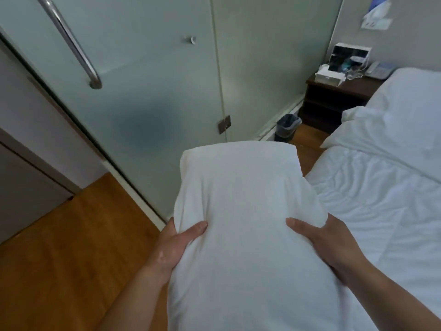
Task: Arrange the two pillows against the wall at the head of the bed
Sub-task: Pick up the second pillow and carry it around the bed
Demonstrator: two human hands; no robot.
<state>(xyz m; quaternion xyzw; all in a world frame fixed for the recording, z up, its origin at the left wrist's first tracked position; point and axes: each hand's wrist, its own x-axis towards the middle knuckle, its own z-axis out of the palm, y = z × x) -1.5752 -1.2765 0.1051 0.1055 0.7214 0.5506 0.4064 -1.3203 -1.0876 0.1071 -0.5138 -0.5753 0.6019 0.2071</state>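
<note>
Pillow (245, 223), lower centre: bottom end cut off by frame edge. Left hand (173, 247) and right hand (327, 242) clamp its sides; thumbs on top, fingers hidden beneath. Second pillow (391, 130) lies on bed (381, 211), right.

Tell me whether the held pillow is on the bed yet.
Not yet: pillow is held in the air by left hand and right hand, beside the bed.

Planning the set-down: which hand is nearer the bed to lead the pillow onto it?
Right. The right hand grips the pillow on the side next to the bed; the left hand holds the side over the floor.
</note>
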